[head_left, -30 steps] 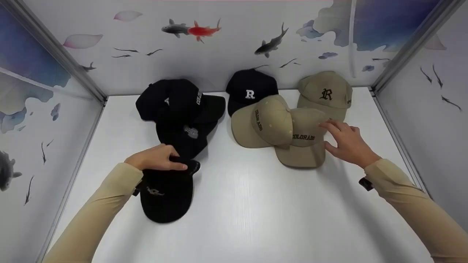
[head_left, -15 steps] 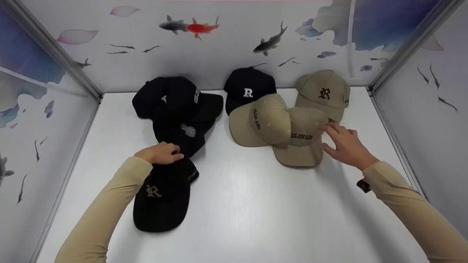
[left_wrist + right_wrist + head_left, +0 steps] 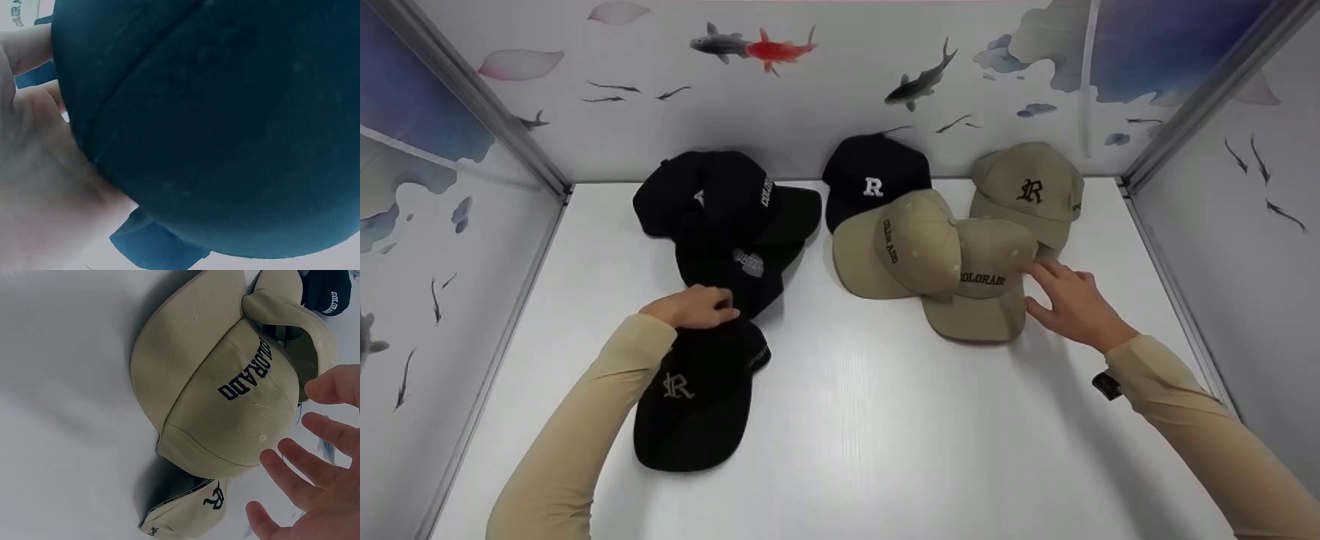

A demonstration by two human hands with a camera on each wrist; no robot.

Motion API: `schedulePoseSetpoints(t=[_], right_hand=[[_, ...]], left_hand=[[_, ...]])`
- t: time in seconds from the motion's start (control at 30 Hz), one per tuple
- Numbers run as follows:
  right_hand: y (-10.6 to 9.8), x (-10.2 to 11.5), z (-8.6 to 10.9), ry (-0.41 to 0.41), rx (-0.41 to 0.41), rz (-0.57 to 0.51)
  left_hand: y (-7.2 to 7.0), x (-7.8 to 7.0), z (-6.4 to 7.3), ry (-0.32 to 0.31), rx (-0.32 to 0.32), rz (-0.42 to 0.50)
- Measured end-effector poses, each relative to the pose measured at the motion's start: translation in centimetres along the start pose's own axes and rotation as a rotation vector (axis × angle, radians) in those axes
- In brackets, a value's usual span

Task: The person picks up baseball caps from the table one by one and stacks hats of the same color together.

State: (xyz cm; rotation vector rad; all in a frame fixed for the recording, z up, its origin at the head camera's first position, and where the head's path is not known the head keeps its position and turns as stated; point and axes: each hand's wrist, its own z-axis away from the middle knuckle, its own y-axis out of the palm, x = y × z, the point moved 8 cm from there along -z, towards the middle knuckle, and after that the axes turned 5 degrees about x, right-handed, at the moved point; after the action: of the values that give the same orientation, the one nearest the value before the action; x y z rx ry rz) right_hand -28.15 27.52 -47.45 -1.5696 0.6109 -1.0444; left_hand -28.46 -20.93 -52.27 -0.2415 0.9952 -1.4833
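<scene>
A black cap (image 3: 694, 401) with a light R lies at the front left, brim toward the person. My left hand (image 3: 695, 306) holds it at the back edge; in the left wrist view its dark crown (image 3: 214, 129) hides some of the fingers. My right hand (image 3: 1072, 306) is beside a beige COLORADO cap (image 3: 990, 262), fingers spread in the right wrist view and one fingertip (image 3: 269, 458) at the crown's edge; contact is hard to tell. Another beige cap (image 3: 919, 244) overlaps that one, its brim pointing left.
Several dark caps (image 3: 727, 202) are heaped at the back left, just beyond my left hand. A dark R cap (image 3: 877, 169) and a beige R cap (image 3: 1027, 187) stand against the back wall (image 3: 840, 105). Panels enclose the white table (image 3: 870, 435) on three sides.
The black R cap has shifted toward the person and its front logo now shows fully. My left hand has moved slightly away from the person, to the cap's back. The right hand has barely moved.
</scene>
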Motion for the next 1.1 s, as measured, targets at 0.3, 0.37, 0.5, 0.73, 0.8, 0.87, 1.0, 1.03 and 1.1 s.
schedulePoseSetpoints(t=[0.3, 0.37, 0.5, 0.73, 0.8, 0.87, 1.0, 1.03, 1.1], right_hand=[[0.6, -0.2, 0.2, 0.019, 0.036, -0.006], [0.6, -0.1, 0.3, 0.021, 0.041, -0.01], [0.6, -0.1, 0.3, 0.02, 0.041, -0.016], [0.7, 0.0, 0.2, 0.0, 0.029, -0.011], [0.8, -0.1, 0.4, 0.0, 0.028, -0.012], [0.8, -0.2, 0.6, 0.0, 0.028, -0.013], [0.9, -0.6, 1.0, 0.013, 0.037, -0.022], [1.0, -0.6, 1.1, 0.017, 0.042, -0.023], [1.0, -0.8, 1.3, 0.027, 0.051, -0.027]], left_hand=[[-4.1, 0.7, 0.5, -0.003, -0.158, 0.021], [-5.2, 1.0, 0.6, -0.014, -0.196, 0.023], [-7.5, 1.9, 0.4, -0.076, -0.29, 0.038], [-11.8, 2.3, -0.7, -0.167, -0.542, 0.118], [-12.6, 2.0, -1.4, -0.177, -0.603, 0.155], [-13.1, 1.6, -2.2, -0.179, -0.627, 0.188], [-13.1, 1.4, -3.9, -0.21, -0.585, 0.252], [-13.0, 1.5, -4.3, -0.225, -0.569, 0.272], [-12.9, 1.8, -4.8, -0.254, -0.554, 0.319]])
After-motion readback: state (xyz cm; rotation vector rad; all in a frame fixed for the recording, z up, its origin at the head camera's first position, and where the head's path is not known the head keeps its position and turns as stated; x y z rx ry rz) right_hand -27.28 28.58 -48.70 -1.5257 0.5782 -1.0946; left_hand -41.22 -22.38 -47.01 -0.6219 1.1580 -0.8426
